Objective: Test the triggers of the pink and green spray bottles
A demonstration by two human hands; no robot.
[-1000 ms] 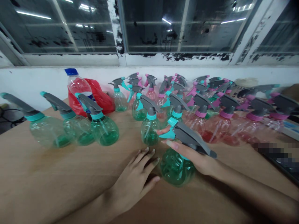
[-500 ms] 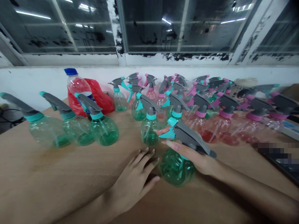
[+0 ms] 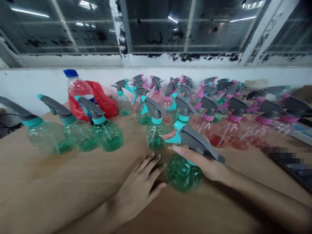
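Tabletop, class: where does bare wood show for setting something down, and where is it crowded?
The table shows a broad bare patch between the three left bottles and the left hand; a smaller one lies between the right forearm and the dark object at right. Crowded: back right, where other spray bottles overlap.

Light: dim, cool
Windows [image 3: 156, 29]: bright streaks of reflected light
Tabletop [image 3: 85, 178]: shadowed at lower right
Edges: stretched, soft

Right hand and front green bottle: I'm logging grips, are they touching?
Touching: in the head view, the right hand wraps round the front green bottle, just under its spray head.
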